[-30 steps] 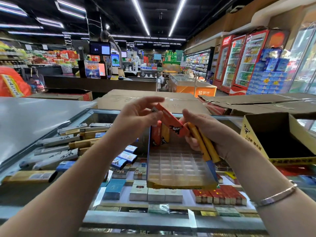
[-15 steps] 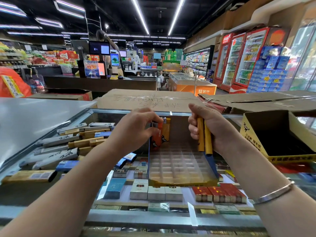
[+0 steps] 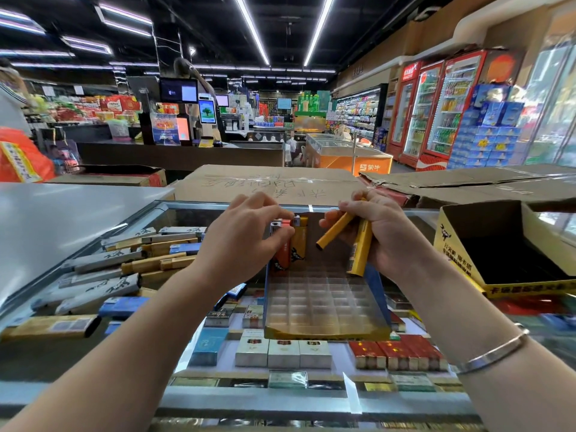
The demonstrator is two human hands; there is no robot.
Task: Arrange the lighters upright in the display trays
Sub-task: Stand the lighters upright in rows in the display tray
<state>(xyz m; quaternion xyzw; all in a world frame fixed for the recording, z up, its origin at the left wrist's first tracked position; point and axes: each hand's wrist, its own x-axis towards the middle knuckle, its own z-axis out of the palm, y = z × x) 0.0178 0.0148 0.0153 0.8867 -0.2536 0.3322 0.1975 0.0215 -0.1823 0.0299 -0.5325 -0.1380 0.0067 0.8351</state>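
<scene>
I see the left hand pinching an orange lighter, seating it upright at the tray's back left corner. The right hand grips spare yellow lighters above the tray's back, ready to feed.

The left hand covers most of the red lighter; the packets at right under glass are blurred.
</scene>
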